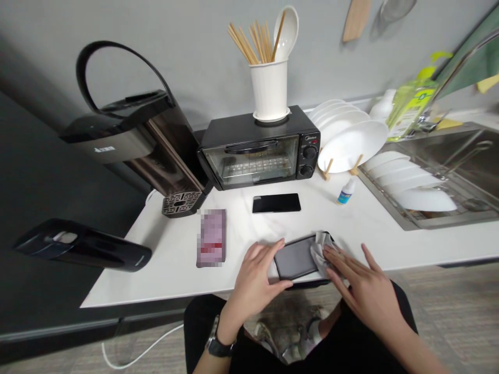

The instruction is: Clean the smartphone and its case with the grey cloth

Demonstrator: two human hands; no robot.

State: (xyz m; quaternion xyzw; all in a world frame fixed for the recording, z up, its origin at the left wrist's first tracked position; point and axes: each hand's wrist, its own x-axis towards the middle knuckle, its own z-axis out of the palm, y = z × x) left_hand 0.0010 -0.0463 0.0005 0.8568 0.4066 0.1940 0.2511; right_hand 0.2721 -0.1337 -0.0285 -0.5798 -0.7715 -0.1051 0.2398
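Observation:
A smartphone (297, 258) with a grey, unlit screen lies at the counter's front edge. My left hand (257, 280) grips its left end, thumb on the near side and fingers on the far side. Under the fingers of my right hand (362, 283) a light grey cloth (320, 253) is bunched against the phone's right end. Behind them a second phone (276, 203), black, lies flat before the oven. To the left is a flat purple item (212, 239), blurred out. A small white bottle with a blue label (346, 192) stands at the right.
A black toaster oven (253, 150) carries a white cup (270, 88) of chopsticks. The water dispenser (156, 150) and a dark tumbler (86, 246) stand left. Right are plates in a rack (354, 145) and a sink (413, 221) holding more plates.

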